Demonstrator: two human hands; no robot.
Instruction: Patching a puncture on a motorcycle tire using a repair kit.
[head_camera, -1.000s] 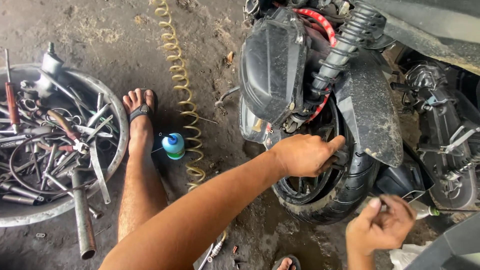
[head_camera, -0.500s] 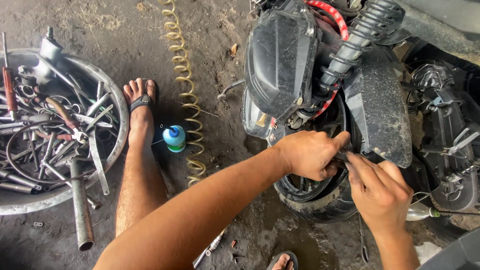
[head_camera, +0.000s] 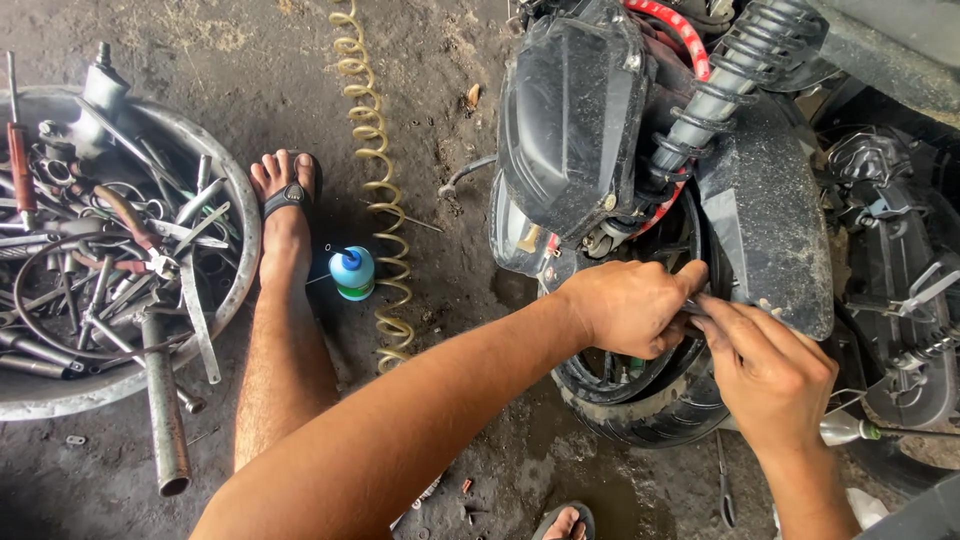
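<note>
**Bare hands meet at a scooter's rear wheel**

Black rubber and grimy plastic fill the right half of the head view, where a scooter's rear tyre (head_camera: 650, 415) sits under a dusty mudguard (head_camera: 770, 220). The person's left hand (head_camera: 625, 305) reaches in from seven o'clock and is curled into a loose fist at the wheel's upper edge, thumb stretched toward the mudguard. The right hand (head_camera: 765, 370) comes up from five o'clock, its fingertips pressed together against the left hand's thumb. Both seem to pinch a small thin metal part (head_camera: 697, 305) between them, though it is mostly hidden. A coil-spring shock absorber (head_camera: 715, 90) rises toward one o'clock above the hands. At nine o'clock lies a round metal pan (head_camera: 232, 180) heaped with tools. A bare foot in a sandal (head_camera: 285, 215) rests beside it, with a small blue-capped bottle (head_camera: 352, 272) and a coiled yellow air hose (head_camera: 375, 200) just right of the foot.
</note>
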